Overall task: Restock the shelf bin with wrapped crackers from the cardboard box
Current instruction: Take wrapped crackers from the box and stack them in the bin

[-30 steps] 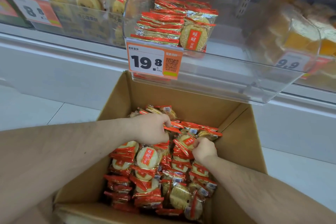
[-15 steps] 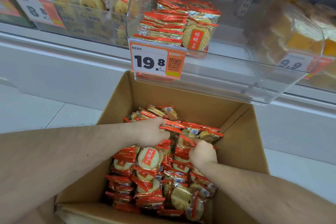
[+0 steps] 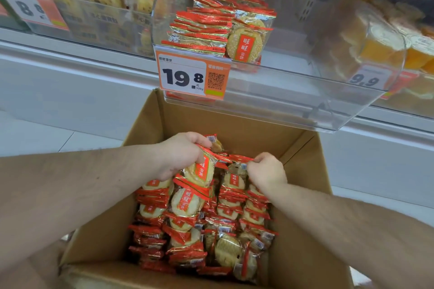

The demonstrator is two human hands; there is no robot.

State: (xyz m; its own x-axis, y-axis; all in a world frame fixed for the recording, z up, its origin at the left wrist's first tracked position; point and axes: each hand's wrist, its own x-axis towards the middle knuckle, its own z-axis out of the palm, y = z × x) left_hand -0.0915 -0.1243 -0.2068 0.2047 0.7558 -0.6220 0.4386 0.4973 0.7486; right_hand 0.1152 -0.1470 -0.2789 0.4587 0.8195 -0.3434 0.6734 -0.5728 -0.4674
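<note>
Fingers of the left hand (image 3: 180,155) curled around several wrapped crackers (image 3: 199,170) inside the cardboard box (image 3: 303,164); the right hand (image 3: 266,170) pinched another pack's red edge (image 3: 240,159).

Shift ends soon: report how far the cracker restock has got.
Done: a small stack of crackers sits in the clear bin. In hand: left hand and right hand grip packets inside the cardboard box. Left: most of the box, still full.
</note>
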